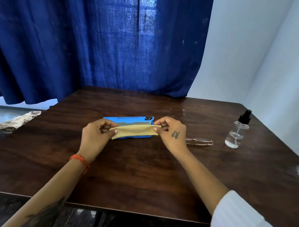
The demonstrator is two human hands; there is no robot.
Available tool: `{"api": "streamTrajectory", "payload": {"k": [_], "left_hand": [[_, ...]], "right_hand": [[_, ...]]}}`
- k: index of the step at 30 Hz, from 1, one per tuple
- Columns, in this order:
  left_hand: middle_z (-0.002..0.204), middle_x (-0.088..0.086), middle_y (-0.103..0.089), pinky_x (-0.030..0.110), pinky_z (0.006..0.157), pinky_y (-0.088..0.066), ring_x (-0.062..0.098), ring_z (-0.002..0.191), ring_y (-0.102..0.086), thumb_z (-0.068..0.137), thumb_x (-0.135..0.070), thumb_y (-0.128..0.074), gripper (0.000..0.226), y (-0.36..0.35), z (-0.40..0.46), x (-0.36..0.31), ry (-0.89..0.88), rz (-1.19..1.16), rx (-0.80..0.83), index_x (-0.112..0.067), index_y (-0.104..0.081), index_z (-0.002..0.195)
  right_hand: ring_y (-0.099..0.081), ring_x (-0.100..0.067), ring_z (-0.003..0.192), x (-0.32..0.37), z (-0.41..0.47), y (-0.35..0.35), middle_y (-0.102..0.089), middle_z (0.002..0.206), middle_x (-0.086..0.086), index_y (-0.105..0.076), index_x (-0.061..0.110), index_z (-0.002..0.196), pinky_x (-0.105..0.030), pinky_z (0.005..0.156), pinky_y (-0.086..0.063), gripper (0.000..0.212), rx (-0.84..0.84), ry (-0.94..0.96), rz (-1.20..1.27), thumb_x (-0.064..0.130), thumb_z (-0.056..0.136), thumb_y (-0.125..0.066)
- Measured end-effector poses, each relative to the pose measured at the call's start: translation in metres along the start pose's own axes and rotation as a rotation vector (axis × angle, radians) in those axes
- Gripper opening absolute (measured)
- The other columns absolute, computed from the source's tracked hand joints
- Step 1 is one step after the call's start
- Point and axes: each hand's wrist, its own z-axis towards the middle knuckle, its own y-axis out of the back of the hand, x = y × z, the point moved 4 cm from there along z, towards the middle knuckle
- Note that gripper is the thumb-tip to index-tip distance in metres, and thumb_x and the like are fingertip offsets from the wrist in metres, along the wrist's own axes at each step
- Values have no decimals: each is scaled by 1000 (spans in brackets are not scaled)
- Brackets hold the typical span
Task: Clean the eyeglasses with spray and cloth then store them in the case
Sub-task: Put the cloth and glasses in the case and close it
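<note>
The grip of the left hand point(95, 134) pinches one end of the yellow cloth point(135, 131) between thumb and curled fingers, and the right hand point(172, 132) pinches the other end, so that the cloth is held stretched between them just above the blue case point(127, 119). The case lies on the tabletop point(141, 174); whether it is open cannot be told. The eyeglasses point(199, 141) rest folded on the tabletop just right of the right hand, outside the case. The spray bottle point(237, 132) stands upright further right, untouched. Judged from this layout, storing remains to be done; whether spraying and wiping are complete cannot be told.
</note>
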Motion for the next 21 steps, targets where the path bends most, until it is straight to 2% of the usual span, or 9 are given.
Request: {"api": "streamTrajectory", "payload": {"k": [2,5,9,13,17,21], "left_hand": [[77,-9,-67,5,62,-46,2,72,-62,74,-6,-72,20,3,7,2,-12,53,-45,-25,-66,76],[76,-8,-66,11,68,-44,1,72,-61,74,-5,-71,19,3,13,4,-41,122,-113,-22,-65,78],[89,3,-64,11,66,-42,11,75,-60,74,-5,-72,16,2,20,11,-98,197,-170,-16,-62,80],[88,6,-62,14,65,-45,12,72,-58,72,-8,-74,18,0,21,21,-108,205,-210,-15,-60,79],[94,6,-58,23,68,-50,12,71,-57,73,-8,-74,22,-5,22,23,-115,199,-223,-16,-56,83],[115,6,-48,17,69,-45,5,63,-57,73,-12,-74,37,-6,22,24,-87,199,-238,-20,-51,100]], "right_hand": [[-57,0,62,1,6,-12,-68,81,4,-71,16,79,-3,60,-41,12,-39,22,-56,6,73,-75],[-62,-11,70,-2,9,-25,-70,84,0,-70,16,79,-15,65,-44,11,-77,53,-106,7,74,-73],[-60,-12,69,-4,7,-34,-67,75,1,-65,14,77,-24,66,-47,13,-138,105,-139,8,71,-75],[-53,-13,64,-4,5,-40,-55,64,7,-61,12,72,-29,60,-46,16,-188,209,-260,3,70,-74],[-58,-20,66,-5,5,-45,-65,70,-5,-63,9,74,-28,61,-45,15,-169,278,-298,-3,71,-70],[-61,-27,72,-3,5,-47,-69,77,-12,-70,3,81,-35,65,-51,8,-139,304,-334,-3,77,-66]]}}
